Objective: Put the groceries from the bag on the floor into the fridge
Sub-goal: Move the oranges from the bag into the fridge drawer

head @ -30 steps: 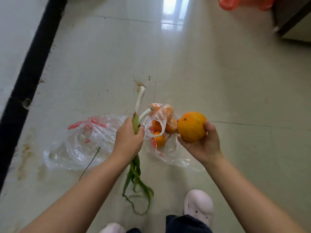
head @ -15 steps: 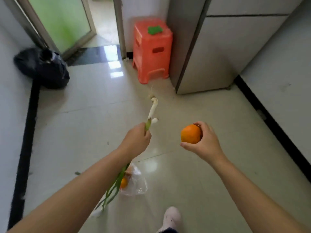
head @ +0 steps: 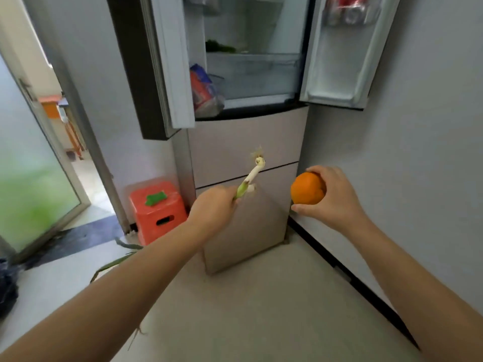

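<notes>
Left hand (head: 213, 209) grips long limp green onion stalks (head: 252, 176) near the white ends; right hand (head: 330, 197) cups round, firm orange fruit (head: 306, 188). Leaves likely floppy.

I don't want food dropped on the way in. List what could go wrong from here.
1. The left hand grips the scallions near the white root end, so the long leaves trail below the arm and could snag or drag.
2. The right hand holds the orange from the side; it could slip.
3. A bagged packet sits at the edge of the open fridge and might get knocked out.
</notes>
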